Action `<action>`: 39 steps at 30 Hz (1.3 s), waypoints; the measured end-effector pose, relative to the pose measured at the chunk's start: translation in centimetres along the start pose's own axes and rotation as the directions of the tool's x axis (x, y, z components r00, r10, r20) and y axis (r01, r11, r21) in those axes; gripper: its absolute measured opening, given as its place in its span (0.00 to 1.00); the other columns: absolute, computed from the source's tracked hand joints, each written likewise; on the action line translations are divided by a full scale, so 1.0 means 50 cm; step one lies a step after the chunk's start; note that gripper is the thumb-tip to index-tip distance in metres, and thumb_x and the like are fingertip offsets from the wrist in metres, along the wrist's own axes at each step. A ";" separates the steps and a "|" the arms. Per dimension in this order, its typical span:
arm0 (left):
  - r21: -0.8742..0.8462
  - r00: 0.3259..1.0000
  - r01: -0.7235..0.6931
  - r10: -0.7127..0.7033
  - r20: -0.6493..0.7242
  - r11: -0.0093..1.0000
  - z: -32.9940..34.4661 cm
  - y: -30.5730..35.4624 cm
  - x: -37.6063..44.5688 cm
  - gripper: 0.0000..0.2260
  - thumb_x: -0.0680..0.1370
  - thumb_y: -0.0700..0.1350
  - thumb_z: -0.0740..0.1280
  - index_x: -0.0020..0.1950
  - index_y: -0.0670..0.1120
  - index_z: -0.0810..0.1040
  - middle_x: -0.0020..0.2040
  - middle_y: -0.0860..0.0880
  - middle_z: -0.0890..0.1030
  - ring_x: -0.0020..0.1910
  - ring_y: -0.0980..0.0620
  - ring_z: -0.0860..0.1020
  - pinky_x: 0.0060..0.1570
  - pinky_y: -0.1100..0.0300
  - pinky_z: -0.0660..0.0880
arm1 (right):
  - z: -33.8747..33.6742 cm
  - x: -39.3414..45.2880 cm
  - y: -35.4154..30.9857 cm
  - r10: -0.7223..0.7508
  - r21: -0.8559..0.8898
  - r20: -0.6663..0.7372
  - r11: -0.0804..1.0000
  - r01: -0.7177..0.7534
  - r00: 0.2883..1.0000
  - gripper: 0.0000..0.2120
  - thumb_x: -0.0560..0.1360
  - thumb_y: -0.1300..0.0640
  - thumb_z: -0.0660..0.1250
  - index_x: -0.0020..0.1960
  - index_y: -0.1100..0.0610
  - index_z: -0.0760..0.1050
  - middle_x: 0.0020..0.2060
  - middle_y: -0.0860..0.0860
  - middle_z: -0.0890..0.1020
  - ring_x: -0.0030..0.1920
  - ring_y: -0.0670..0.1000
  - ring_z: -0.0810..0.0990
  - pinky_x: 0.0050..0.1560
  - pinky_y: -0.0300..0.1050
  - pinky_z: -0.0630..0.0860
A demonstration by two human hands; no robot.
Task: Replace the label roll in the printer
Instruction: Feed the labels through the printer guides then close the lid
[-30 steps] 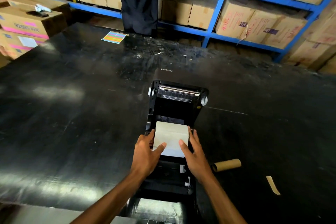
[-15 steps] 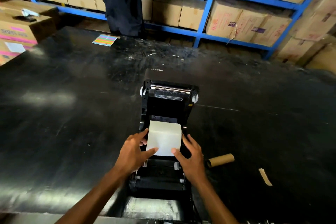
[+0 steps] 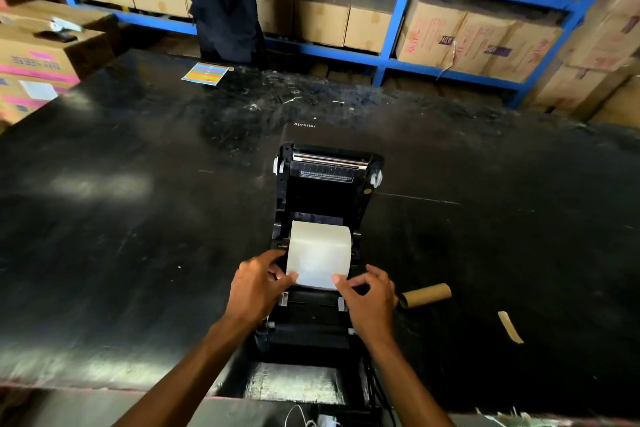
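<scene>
A black label printer (image 3: 325, 191) stands open on the black table, its lid tipped back away from me. A white label roll (image 3: 320, 248) lies in its bay, with the loose end of the paper drawn toward me. My left hand (image 3: 258, 288) pinches the left corner of that paper end. My right hand (image 3: 369, 298) pinches the right corner. An empty brown cardboard core (image 3: 426, 295) lies on the table just right of the printer.
A torn brown paper strip (image 3: 509, 326) lies at the right. A colourful striped sheet (image 3: 205, 73) lies at the table's far edge, where a person in dark clothes (image 3: 221, 0) stands. Blue shelves with cardboard boxes (image 3: 478, 35) fill the back; more boxes (image 3: 38, 55) stack left.
Both hands slid back toward me along the paper, from the sides of the roll to the paper's front corners. The camera view shifted slightly.
</scene>
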State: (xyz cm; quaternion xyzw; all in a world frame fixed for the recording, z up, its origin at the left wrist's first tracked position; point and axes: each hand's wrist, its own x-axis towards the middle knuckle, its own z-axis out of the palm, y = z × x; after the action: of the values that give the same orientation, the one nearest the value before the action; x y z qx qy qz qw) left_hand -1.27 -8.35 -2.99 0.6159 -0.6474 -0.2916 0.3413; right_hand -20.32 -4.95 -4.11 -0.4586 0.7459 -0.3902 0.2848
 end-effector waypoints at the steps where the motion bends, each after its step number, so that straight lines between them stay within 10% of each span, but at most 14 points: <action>1: -0.006 1.000 0.015 -0.015 -0.005 1.000 -0.002 -0.001 -0.001 0.20 0.70 0.47 0.75 0.60 0.44 0.80 0.35 0.51 0.85 0.34 0.54 0.81 0.40 0.53 0.80 | 0.000 0.001 0.002 0.007 0.000 0.000 1.000 -0.007 1.000 0.13 0.67 0.47 0.75 0.31 0.53 0.76 0.62 0.51 0.74 0.66 0.52 0.68 0.68 0.53 0.61; 8: -0.142 0.997 0.073 -0.071 0.019 0.987 -0.009 0.002 -0.009 0.16 0.71 0.41 0.75 0.57 0.41 0.79 0.30 0.55 0.81 0.27 0.65 0.77 0.29 0.74 0.71 | -0.005 -0.003 0.001 0.013 0.014 0.023 1.000 -0.013 1.000 0.10 0.68 0.49 0.74 0.35 0.55 0.81 0.64 0.51 0.75 0.67 0.51 0.67 0.68 0.52 0.58; 20: -0.207 0.990 0.053 -0.025 0.137 0.977 -0.014 -0.008 -0.014 0.11 0.73 0.39 0.72 0.53 0.47 0.75 0.37 0.47 0.81 0.31 0.58 0.75 0.31 0.70 0.73 | -0.012 0.001 0.008 0.000 0.004 0.075 1.000 0.000 0.997 0.10 0.69 0.51 0.73 0.33 0.54 0.79 0.60 0.50 0.75 0.66 0.52 0.69 0.69 0.57 0.61; 28: -0.143 0.992 0.041 -0.024 0.122 0.989 -0.015 0.000 -0.014 0.10 0.73 0.40 0.72 0.51 0.46 0.75 0.37 0.48 0.82 0.31 0.59 0.77 0.31 0.70 0.74 | -0.045 0.016 -0.001 -0.035 0.050 0.286 0.999 0.021 0.958 0.09 0.73 0.55 0.71 0.34 0.50 0.77 0.66 0.53 0.72 0.70 0.50 0.67 0.63 0.42 0.61; 39: -0.036 0.999 0.029 -0.027 0.047 0.999 -0.005 -0.009 -0.020 0.11 0.73 0.43 0.72 0.53 0.44 0.74 0.40 0.49 0.84 0.32 0.54 0.78 0.40 0.51 0.80 | -0.012 -0.007 -0.003 -0.050 -0.038 0.066 0.998 0.052 0.997 0.02 0.69 0.55 0.73 0.38 0.51 0.82 0.66 0.52 0.74 0.67 0.53 0.68 0.69 0.51 0.60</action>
State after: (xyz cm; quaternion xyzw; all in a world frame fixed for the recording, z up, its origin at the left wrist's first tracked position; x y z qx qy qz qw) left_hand -0.77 -7.35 -3.27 0.6116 -0.6408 -0.3225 0.3335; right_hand -20.56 -4.47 -3.66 -0.4955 0.7319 -0.3673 0.2897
